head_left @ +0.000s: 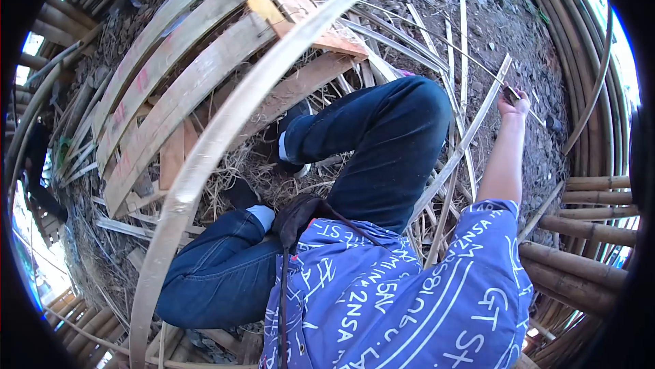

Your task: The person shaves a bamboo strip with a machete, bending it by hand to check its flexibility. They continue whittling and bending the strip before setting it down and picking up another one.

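Observation:
My right hand (515,103) is stretched out at the upper right, its fingers closed around a small dark object (510,95); I cannot tell what kind it is. Just left of that hand is the upper end of a pale bamboo strip (471,134), which slants down toward my thigh. A long, wide bamboo strip (232,120) arches close in front of the camera, from the bottom left to the top middle. My left hand is out of the frame. My bent legs (382,137), in dark jeans, rest on the ground.
A slatted wooden pallet (184,89) stands tilted at the upper left, beyond my feet. Shavings (232,157) and several split strips (462,41) litter the dirt. Stacked bamboo poles (580,260) line the right side, with more poles (85,328) at the lower left.

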`<action>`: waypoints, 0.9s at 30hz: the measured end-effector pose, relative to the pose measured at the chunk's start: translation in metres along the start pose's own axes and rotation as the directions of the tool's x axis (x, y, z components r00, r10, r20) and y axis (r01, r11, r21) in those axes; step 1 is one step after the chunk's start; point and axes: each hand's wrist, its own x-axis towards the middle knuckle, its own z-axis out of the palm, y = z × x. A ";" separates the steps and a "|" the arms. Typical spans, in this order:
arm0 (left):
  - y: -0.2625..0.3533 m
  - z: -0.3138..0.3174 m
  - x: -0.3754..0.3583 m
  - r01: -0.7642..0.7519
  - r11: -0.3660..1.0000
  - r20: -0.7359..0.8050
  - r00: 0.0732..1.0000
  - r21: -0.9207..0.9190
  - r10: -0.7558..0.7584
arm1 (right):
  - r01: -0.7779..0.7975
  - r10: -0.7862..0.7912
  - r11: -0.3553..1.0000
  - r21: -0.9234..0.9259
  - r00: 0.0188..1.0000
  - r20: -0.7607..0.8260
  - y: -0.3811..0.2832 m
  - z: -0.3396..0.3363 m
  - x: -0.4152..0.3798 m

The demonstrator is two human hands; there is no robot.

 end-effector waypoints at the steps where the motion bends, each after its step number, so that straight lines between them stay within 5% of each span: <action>1: 0.004 -0.006 0.021 -0.088 0.996 -0.042 0.995 0.006 0.088 | -0.025 0.024 0.997 -0.077 1.000 -0.004 0.003 0.004 -0.041; 6: 0.053 -0.015 0.111 -0.506 0.862 -0.171 0.853 -0.041 0.493 | -0.021 0.052 0.978 -0.206 0.988 0.147 0.000 -0.054 -0.108; 11: 0.140 0.012 0.164 -0.771 0.548 -0.215 0.624 -0.325 0.751 | 0.071 -0.047 0.962 -0.264 0.994 0.096 0.002 -0.072 -0.164; 15: 0.232 0.024 0.150 -0.427 0.525 0.063 0.729 -0.736 0.682 | 0.310 -0.279 0.884 -0.351 0.951 0.137 -0.019 -0.053 -0.208; 18: 0.275 0.024 0.140 -0.469 0.505 0.032 0.709 -0.724 0.705 | 0.405 -0.351 0.822 -0.400 0.914 0.205 -0.033 -0.042 -0.226; 22: 0.278 0.032 0.138 -0.384 0.479 0.027 0.758 -0.790 0.652 | 0.449 -0.335 0.771 -0.452 0.889 0.313 -0.033 -0.020 -0.252; 27: 0.288 0.029 0.127 -0.217 0.408 0.133 0.725 -0.887 0.676 | 0.429 -0.132 0.728 -0.534 0.853 0.505 0.002 0.011 -0.278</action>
